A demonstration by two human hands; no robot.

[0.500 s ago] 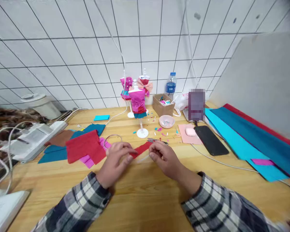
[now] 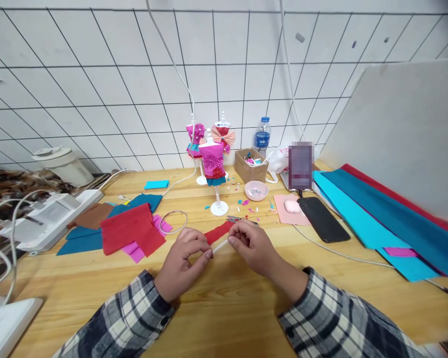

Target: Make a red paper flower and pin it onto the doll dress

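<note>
A narrow white strip (image 2: 220, 246) stretches between my two hands above the wooden table. My left hand (image 2: 186, 261) pinches its left end between thumb and forefinger. The other end is in the pinched fingers of my right hand (image 2: 251, 244). Just behind the strip lies a red crepe paper strip (image 2: 219, 232), partly covered by my fingers. Scissors (image 2: 234, 219) rest behind my right hand, which hides part of them. Farther back stands a small white dress form (image 2: 212, 159) in a pink, red and teal paper outfit, with two more dressed forms behind it.
Red crepe paper (image 2: 127, 228) and teal, brown and pink pieces lie at left, near a power strip (image 2: 52, 214). A pink bowl (image 2: 256, 191), cardboard box (image 2: 251, 169) and bottle (image 2: 262, 135) stand behind. At right are a black phone (image 2: 323, 219) and long blue sheets (image 2: 392, 219).
My left thumb and forefinger have closed on the white strip's left end, and the strip shows more clearly between my hands. My right hand has stayed nearly in place. The view has tilted slightly upward.
</note>
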